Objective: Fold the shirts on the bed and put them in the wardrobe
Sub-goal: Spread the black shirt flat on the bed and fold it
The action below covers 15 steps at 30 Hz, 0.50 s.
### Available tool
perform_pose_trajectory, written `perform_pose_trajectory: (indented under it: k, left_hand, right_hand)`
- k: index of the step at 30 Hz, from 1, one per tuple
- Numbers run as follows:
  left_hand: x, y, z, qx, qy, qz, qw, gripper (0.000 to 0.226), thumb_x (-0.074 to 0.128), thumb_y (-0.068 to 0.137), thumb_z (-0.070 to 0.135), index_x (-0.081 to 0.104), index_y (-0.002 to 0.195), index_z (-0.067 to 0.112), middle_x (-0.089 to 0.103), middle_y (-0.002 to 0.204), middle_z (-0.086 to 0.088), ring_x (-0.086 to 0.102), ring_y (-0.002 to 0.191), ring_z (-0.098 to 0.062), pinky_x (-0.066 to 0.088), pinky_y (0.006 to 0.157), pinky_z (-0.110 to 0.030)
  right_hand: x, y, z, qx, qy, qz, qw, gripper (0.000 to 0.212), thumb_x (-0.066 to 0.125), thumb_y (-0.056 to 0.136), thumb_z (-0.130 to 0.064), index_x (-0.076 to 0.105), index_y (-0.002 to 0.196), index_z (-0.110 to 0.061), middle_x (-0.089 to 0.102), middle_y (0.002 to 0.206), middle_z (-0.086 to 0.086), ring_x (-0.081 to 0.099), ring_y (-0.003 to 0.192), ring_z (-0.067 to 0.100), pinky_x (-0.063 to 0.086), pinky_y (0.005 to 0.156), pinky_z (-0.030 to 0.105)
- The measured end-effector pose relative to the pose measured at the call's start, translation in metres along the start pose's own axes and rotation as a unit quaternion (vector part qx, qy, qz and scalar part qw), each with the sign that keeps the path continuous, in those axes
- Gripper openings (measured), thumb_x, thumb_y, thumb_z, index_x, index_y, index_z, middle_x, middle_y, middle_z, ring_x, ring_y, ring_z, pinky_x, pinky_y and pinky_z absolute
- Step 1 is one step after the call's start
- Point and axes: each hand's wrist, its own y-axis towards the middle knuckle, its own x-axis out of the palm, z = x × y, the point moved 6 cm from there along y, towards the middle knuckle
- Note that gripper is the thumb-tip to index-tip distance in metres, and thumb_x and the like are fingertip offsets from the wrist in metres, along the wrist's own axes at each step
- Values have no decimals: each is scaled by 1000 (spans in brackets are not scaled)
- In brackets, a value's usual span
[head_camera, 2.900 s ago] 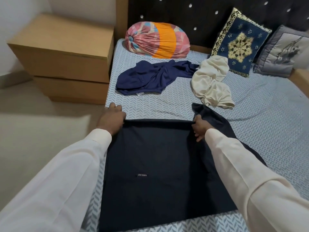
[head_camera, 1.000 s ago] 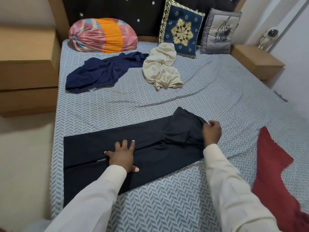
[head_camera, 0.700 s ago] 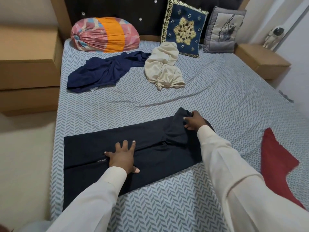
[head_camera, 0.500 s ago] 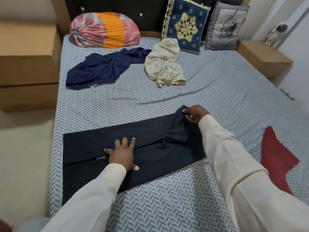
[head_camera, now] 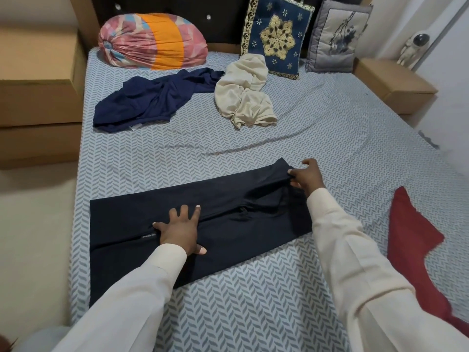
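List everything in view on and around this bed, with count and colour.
dark shirt: one, black-navy, near side of the bed, folded into a long strip
blue shirt: one, navy, crumpled, far left of the bed
cream shirt: one, cream, crumpled, touching the blue shirt
red garment: one, red, right edge of the bed
bolster: one, pink and orange, at the headboard
blue cushion: one, blue and gold, against the headboard
grey cushion: one, grey, beside the blue cushion
bedsheet: one, grey-blue herringbone
bedside cabinets: two, tan, one on each side
astronaut figurine: one, white, far right
left hand: flat on the dark shirt
right hand: pinches the dark shirt's right end
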Motion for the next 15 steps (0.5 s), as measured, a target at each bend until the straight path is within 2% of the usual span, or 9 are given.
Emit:
perform_pose_trajectory:
  k: [3,5,7,9,12,15]
  left_hand:
    - [-1,0,1,0,-3,0,1000,121,74,70,64,-7,154,31,7,151,-6,11,138,-34,28,102,-72]
    - [-1,0,1,-1,-5,-2,1000,121,74,70,64,-7,154,31,7,151,-6,11,139,-34,28,103,-72]
    - [0,0,1,0,-2,-1,1000,121,73,70,64,-7,154,31,6,152,-6,10,139,-34,28,103,-71]
    - [-1,0,0,-2,-2,1,1000,121,73,70,64,-8,154,31,6,152,-6,11,139,-34,28,103,-71]
    - [-1,-1,1,-1,-3,-3,1000,121,73,70,64,-8,154,31,6,151,-6,10,139,-34,28,103,-71]
    - [-1,-3,1,-3,-4,-6,1000,121,73,70,64,-8,154,31,6,151,-5,10,139,-34,28,104,-71]
  right_hand:
    - [-9,-25,9,-50,-43,56,996,58,79,68,-41,42,110,-27,58,115,13,62,91,23,56,80,39]
    - [-5,-55,5,-120,-82,78,986,47,77,72,-41,48,103,-21,56,107,8,58,93,22,48,84,32]
    - [10,-75,11,-186,-166,23,968,44,78,71,-36,52,104,-22,57,104,6,56,94,22,46,84,32]
    - [26,-87,19,-228,-318,-42,919,56,75,68,-34,50,118,-26,51,116,4,49,102,25,45,90,38]
    - [34,-87,22,-247,-468,-71,845,67,72,70,-29,46,131,-31,40,136,7,43,114,33,45,95,44]
    - [39,-91,18,-309,-556,-63,769,44,68,75,-30,59,118,-33,39,141,3,42,116,33,44,90,42]
